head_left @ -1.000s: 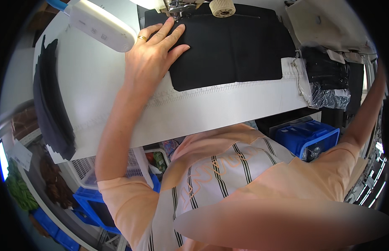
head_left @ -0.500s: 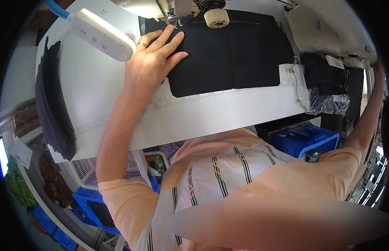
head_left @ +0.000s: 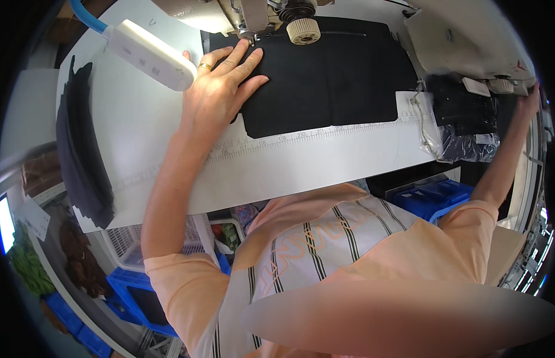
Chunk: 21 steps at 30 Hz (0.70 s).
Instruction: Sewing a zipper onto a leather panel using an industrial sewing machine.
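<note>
At the far left a bundle of green material (head_left: 30,262) hangs below a white paper tag (head_left: 34,218) whose print is too small to read, and next comes a stack of dark cloth (head_left: 85,152) lying along the edge of the white table (head_left: 259,176). A white plastic basket (head_left: 129,243) stands under the table, and above the tabletop hangs a white device (head_left: 151,55) on a blue cable, small printed marks on its face. The left hand (head_left: 216,89), a ring on one finger, lies palm down with its fingers spread, pressing the cloth without closing around anything, its fingertips just beside the presser foot (head_left: 248,38) of a sewing machine. A ruler scale (head_left: 301,136) with printed figures runs along the table, partly under the black fabric piece (head_left: 325,89), which lies flat beneath the machine head, a zipper (head_left: 343,33) near its far edge; a ridged cream dial (head_left: 303,31) sits above it. The person's shirt (head_left: 316,244) has dark stripes and orange outlined lettering. Right of the fabric, a clear plastic package (head_left: 468,140) bears a pale label, and the machine body (head_left: 468,42) carries a small red mark. The right hand (head_left: 529,102) is at that body's right end, near the picture's rim; how far its fingers are closed, or on what, I cannot tell
</note>
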{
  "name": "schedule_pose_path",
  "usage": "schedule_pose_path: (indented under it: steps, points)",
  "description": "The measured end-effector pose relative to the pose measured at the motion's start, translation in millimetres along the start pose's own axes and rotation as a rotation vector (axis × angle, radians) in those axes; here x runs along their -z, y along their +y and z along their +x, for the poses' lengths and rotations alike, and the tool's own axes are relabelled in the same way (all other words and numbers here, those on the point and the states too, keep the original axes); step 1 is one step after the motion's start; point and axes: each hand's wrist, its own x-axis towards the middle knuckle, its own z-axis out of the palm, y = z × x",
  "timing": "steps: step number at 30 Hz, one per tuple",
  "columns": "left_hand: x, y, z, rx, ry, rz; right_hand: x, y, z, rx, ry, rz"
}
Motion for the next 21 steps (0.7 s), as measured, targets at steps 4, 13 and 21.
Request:
schedule_pose_path:
  steps: [4, 13, 21]
  points:
    - [-1.7, 2.1, 6.1, -0.036, 0.028, -0.023, 55.4, 79.4, -1.7, 0.401, 0.006, 0.157]
    - [0.0, 3.7, 0.4, 0.004, 0.046, -0.073, 0.0, -1.5, -139.8, 0.808, 0.152, -0.002]
    - [1.4, 3.3, 3.6, 0.003, 0.051, -0.087, -194.5, 18.9, -336.2, 1.277, -0.831, -0.670]
